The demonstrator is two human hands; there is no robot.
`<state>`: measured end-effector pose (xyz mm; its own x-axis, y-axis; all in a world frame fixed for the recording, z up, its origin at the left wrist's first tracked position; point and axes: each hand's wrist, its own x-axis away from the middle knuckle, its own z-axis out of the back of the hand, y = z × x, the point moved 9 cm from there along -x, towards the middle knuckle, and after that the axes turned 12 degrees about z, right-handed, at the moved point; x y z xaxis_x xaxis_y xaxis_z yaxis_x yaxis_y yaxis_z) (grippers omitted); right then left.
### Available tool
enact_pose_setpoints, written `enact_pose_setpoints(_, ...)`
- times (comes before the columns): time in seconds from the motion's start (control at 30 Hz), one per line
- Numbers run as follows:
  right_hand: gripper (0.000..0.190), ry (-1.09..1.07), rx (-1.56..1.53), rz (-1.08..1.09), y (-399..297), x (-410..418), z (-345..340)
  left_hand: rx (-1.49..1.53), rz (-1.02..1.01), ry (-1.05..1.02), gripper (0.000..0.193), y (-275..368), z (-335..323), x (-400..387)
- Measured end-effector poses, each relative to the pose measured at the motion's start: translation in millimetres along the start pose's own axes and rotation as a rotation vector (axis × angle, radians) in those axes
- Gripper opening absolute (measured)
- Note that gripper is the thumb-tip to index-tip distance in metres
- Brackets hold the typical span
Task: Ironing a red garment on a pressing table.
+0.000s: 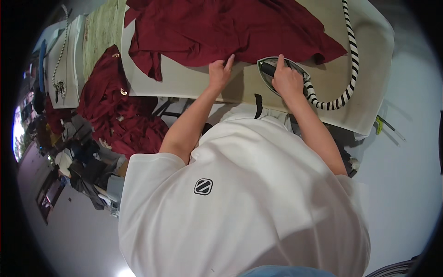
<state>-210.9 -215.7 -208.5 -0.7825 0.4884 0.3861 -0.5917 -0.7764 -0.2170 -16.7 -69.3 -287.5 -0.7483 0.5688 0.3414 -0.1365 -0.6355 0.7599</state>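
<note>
A dark red cloth garment (207, 31) lies spread and wrinkled across the pale padded ironing table (187, 83) before me. My left hand (219, 72) is at its near edge, one finger stretched out and the others bent; whether they pinch the cloth is hard to see. To the right, my right hand (289, 80) grips the dark handle of an iron (268, 78), its index finger pointing forward. The iron rests on the table beside the garment's near edge. A black-and-white striped hose (353, 62) runs from the iron's back, curving up along the right side.
More dark red garments (104, 86) with gold-coloured metal pieces hang in a heap off the table's left side. Farther left stands another pale table (71, 69) with a thin cord (62, 48) on it. A yellow-green object (379, 124) juts from the table's right edge.
</note>
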Motion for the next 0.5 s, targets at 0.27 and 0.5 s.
enact_pose_setpoints(0.27,0.045,0.23,0.177,-0.016,-8,10,4,0.552,0.391,-0.342,0.049,-27,-32,-11)
enact_pose_setpoints(0.5,0.051,0.32,0.212,0.035,-10,15,2,0.69,0.454,-0.293,0.046,-20,-33,-6)
